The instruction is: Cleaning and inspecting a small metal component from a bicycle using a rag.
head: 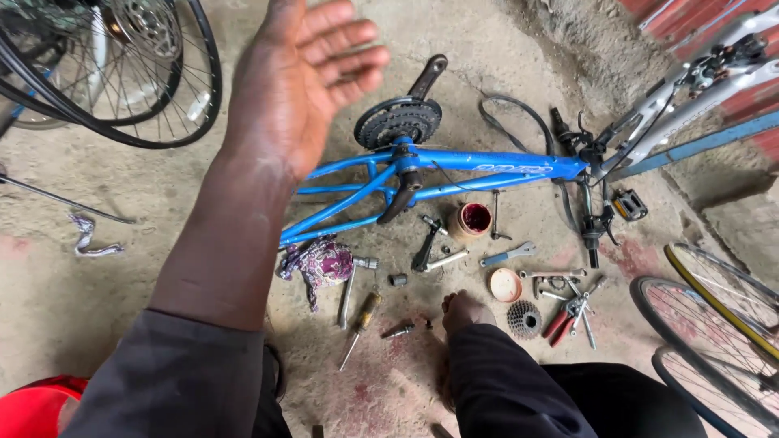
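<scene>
My left hand [304, 77] is raised in front of the camera, palm showing, fingers spread and empty; a grey sleeve covers the upper forearm. Below and beyond it a blue bicycle frame [479, 162] lies on the concrete floor, with its black crankset and chainrings [398, 122] upward. My bare foot [462, 310] in a dark trouser leg rests among the tools. My right hand is out of sight.
Around the foot lie a hammer [350, 284], a screwdriver [361, 318], a wrench [507, 255], red-handled pliers [560, 320], a sprocket cassette [524, 318], a grease tin [471, 219] and a patterned rag [320, 261]. Spoked wheels [122, 73] stand at upper left and lower right [714, 324]. A pale bicycle [698, 89] is at upper right.
</scene>
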